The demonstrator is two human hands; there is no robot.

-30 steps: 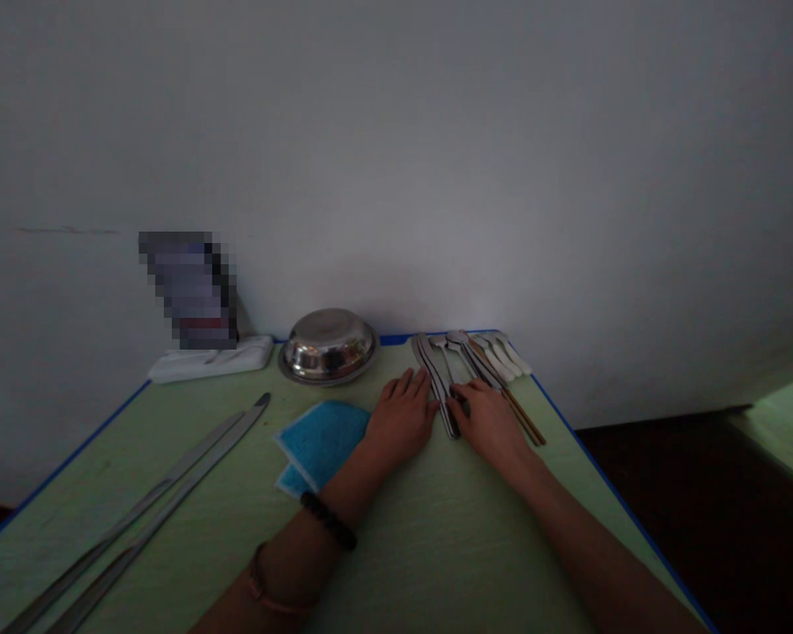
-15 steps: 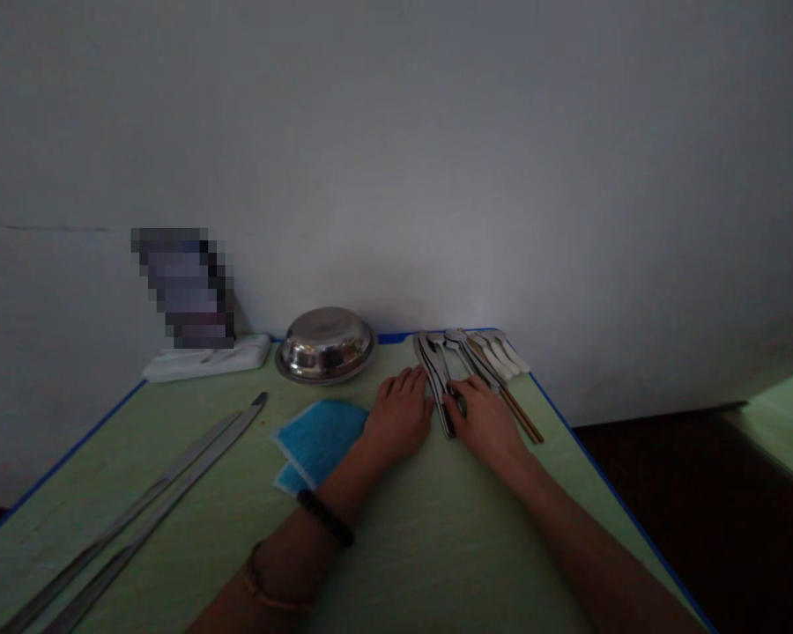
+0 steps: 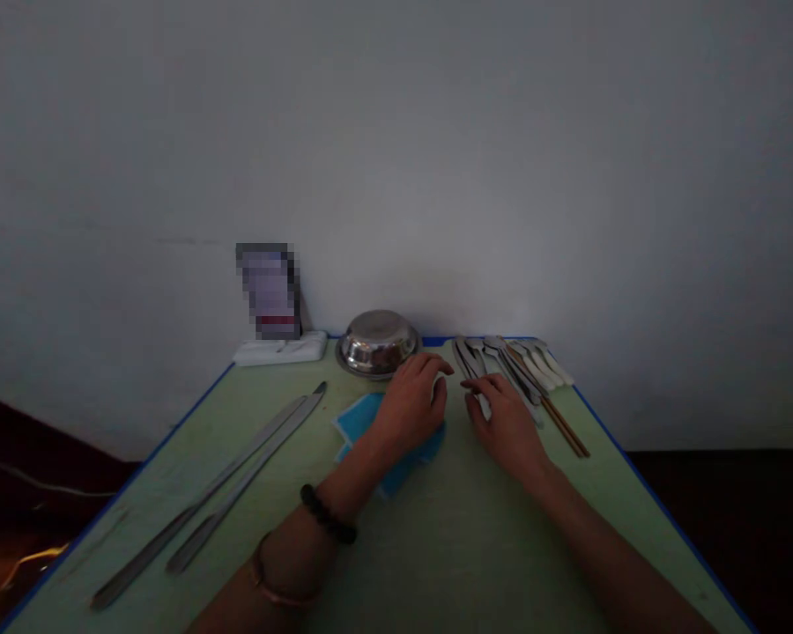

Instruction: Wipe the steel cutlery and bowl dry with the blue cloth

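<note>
My left hand point(image 3: 410, 407) lies over a blue cloth point(image 3: 360, 421) on the green table point(image 3: 436, 546), fingers stretched forward toward a row of spoons point(image 3: 495, 365). It holds nothing, and its fingertips are close to an upturned steel bowl point(image 3: 376, 342). My right hand point(image 3: 507, 424) is at the near end of the spoon row, fingers curled and pinching one metal spoon handle point(image 3: 482, 405). White-handled spoons point(image 3: 548, 363) and a pair of brown chopsticks point(image 3: 565, 427) lie just right of that hand.
Two long flat metal blades point(image 3: 238, 480) lie diagonally on the left of the table. A white folded cloth point(image 3: 281, 350) with a blurred upright item on it stands at the back by the wall. The table has a blue edge point(image 3: 661, 511); dark floor lies beyond.
The view has shifted, so everything sits further right in frame. My left hand has slid from beside the spoons onto the blue cloth. My right hand stays at the spoon handles.
</note>
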